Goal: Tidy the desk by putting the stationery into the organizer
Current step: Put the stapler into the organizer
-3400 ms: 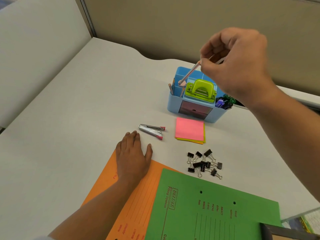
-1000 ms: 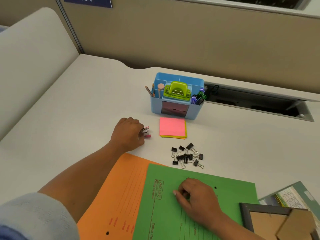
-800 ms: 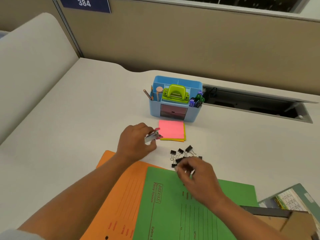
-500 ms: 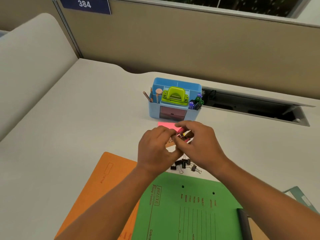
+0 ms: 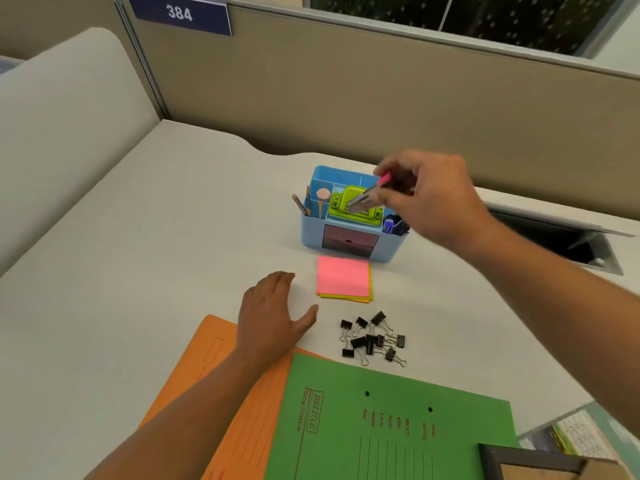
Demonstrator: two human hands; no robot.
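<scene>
Placement step is running: right hand (image 5: 433,199) fingers (image 5: 398,164) are pinching the staple remover (image 5: 365,198) above the blue organizer (image 5: 311,232), over its green hole punch (image 5: 341,204). Left hand (image 5: 270,320) is lying released on the tabletop (image 5: 173,237). Next move is calling for lowering into a free compartment.

blue organizer (image 5: 349,252), pink notes (image 5: 343,280) — green folder (image 5: 391,431)

organizer (image 5: 310,232): smooth plastic | staple remover (image 5: 361,201): shiny metal | green folder (image 5: 388,441): matt paper
</scene>
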